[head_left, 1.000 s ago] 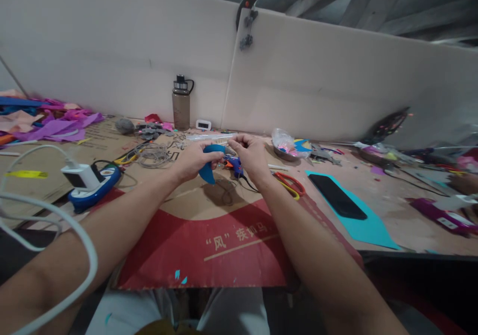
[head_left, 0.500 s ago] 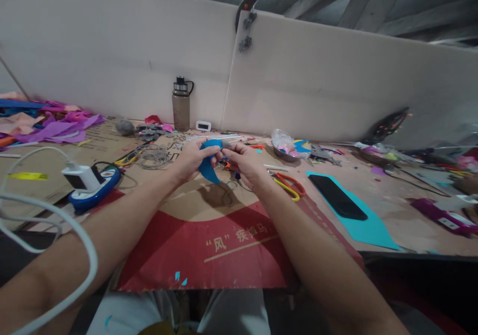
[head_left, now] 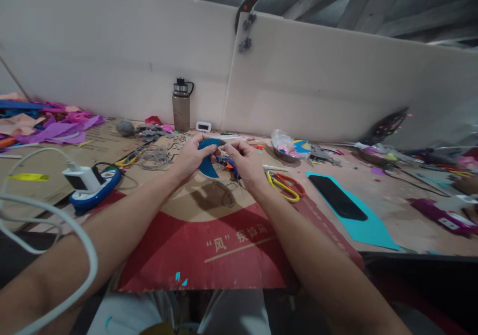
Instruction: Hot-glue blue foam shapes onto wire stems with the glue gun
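A blue crescent-shaped piece of felt or paper (head_left: pixel 208 167) is pinched between the thumb and fingers of my left hand (head_left: pixel 193 157), held above the cardboard. My right hand (head_left: pixel 244 161) is closed in a pinch close to the crescent's upper right end. What sits between its fingertips is too small to make out. A thin grey loop of cord or wire (head_left: pixel 227 195) shows below the hands. Partly hidden behind my right wrist are scissors with yellow handles (head_left: pixel 286 191), beside a pair with orange handles (head_left: pixel 297 183).
Red printed cardboard (head_left: pixel 168 250) lies under my arms. Left are a blue power strip (head_left: pixel 89 195), a white cable (head_left: pixel 84 238) and coiled grey cord (head_left: pixel 153 157). A bottle (head_left: pixel 181 108) stands by the partition. Rightward lie a black phone (head_left: pixel 338 197) on turquoise sheet and a bowl (head_left: pixel 286 155).
The blue crescent has tilted slightly and its lower tip sits a little higher. My right hand has turned slightly, its fingers still close to the crescent. Surrounding things stay put.
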`<action>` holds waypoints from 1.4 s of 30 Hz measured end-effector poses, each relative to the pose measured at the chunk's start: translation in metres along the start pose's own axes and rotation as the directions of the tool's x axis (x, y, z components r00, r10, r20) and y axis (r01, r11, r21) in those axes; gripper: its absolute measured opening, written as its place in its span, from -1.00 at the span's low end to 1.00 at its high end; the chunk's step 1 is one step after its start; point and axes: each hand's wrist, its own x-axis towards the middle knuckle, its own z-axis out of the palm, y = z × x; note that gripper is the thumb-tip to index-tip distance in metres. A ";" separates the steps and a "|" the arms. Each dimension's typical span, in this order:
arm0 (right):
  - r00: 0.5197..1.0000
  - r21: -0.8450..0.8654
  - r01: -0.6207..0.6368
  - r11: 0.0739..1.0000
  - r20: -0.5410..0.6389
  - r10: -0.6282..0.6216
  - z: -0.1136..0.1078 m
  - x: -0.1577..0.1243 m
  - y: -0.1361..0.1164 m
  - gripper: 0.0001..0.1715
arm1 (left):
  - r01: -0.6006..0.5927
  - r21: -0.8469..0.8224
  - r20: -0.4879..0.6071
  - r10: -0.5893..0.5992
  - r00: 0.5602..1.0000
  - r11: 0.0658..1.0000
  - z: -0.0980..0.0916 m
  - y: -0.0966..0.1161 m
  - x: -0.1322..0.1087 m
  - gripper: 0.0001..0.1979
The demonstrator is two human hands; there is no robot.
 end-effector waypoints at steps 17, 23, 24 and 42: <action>0.773 -0.709 0.517 0.480 0.145 -0.618 -0.020 0.001 0.011 -0.76 | 0.435 0.011 -0.154 -0.428 0.890 0.900 -0.012 0.010 0.009 -0.56; 0.682 -0.712 0.631 0.307 0.321 -0.657 -0.020 0.000 0.011 -0.73 | 0.438 -0.133 -0.047 -0.447 0.893 0.889 -0.006 0.014 0.005 -0.76; 0.693 -0.705 0.628 0.331 0.312 -0.650 -0.020 0.000 0.012 -0.74 | 0.369 -0.106 -0.066 -0.377 0.924 0.923 -0.006 0.013 0.005 -0.78; 0.813 -0.572 0.542 0.616 0.171 -0.557 -0.016 0.000 0.002 -0.82 | -0.175 0.704 -0.105 0.344 0.933 0.689 -0.009 0.014 -0.004 -0.79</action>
